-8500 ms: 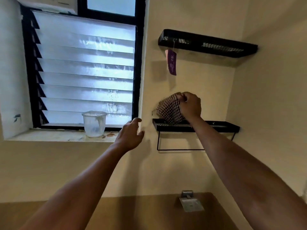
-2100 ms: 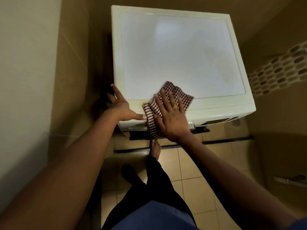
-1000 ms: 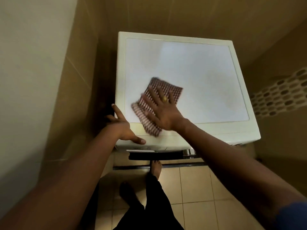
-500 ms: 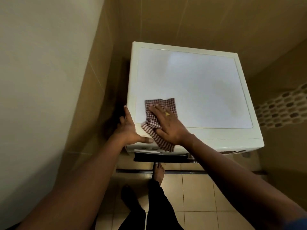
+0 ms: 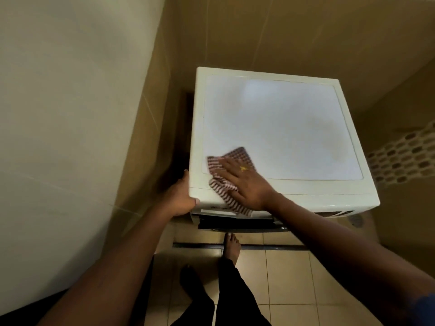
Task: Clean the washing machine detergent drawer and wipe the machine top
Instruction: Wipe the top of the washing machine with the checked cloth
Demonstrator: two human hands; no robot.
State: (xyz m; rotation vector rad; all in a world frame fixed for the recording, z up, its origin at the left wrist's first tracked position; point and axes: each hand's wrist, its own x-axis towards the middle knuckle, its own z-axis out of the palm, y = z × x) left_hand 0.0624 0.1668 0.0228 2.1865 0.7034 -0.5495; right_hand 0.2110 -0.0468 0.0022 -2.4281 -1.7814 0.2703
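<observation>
A white washing machine (image 5: 282, 128) stands in a tiled corner, and I look down on its flat top. A red-and-white checked cloth (image 5: 220, 182) lies on the near-left part of the top, one end hanging over the front edge. My right hand (image 5: 247, 182) presses flat on the cloth with fingers spread. My left hand (image 5: 180, 198) grips the machine's front-left corner. Below the front edge a dark opening (image 5: 233, 223) shows, where the detergent drawer sits; I cannot tell its details.
A pale wall (image 5: 70, 114) rises close on the left, with a narrow dark gap (image 5: 181, 142) beside the machine. Tan tiles cover the back wall and floor (image 5: 294, 278). My bare feet (image 5: 231, 245) stand in front of the machine. A patterned tile strip (image 5: 404, 156) runs on the right wall.
My right hand has slid the cloth slightly right and back along the near-left of the top. My left hand has shifted further round the front-left corner. The view has tilted a little.
</observation>
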